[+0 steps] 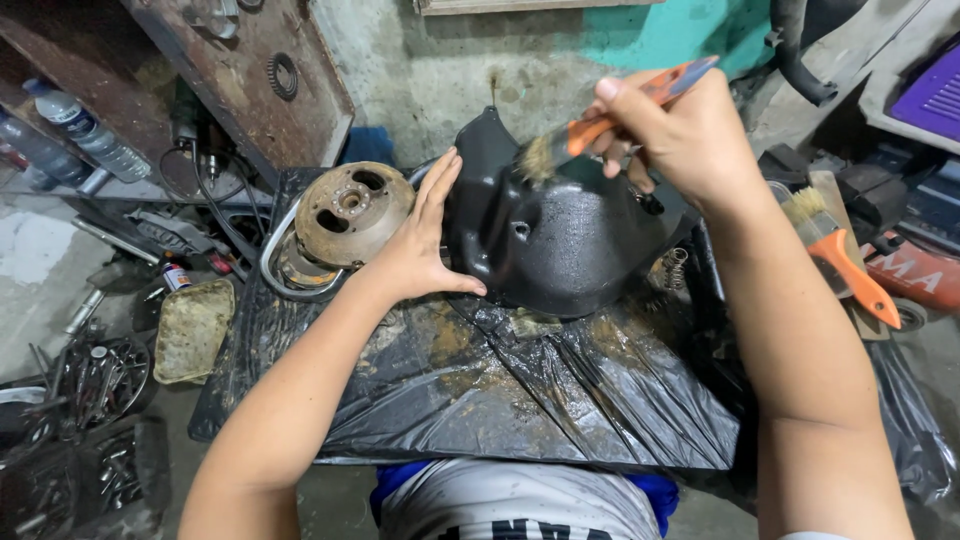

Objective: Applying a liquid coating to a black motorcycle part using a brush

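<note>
A black plastic cover part (560,235) stands upright on a board wrapped in black plastic sheet (520,400). My left hand (425,240) lies flat against the cover's left side, fingers spread. My right hand (675,135) grips an orange-handled paintbrush (600,125), whose bristles touch the cover's upper edge.
A rusty round metal rotor (350,212) sits left of the cover on a curved metal tube. A second orange-handled brush (835,245) lies at the right. A dirty tray (192,330), scattered tools (95,385) and plastic bottles (85,135) crowd the left floor. A spring (675,268) lies behind the cover.
</note>
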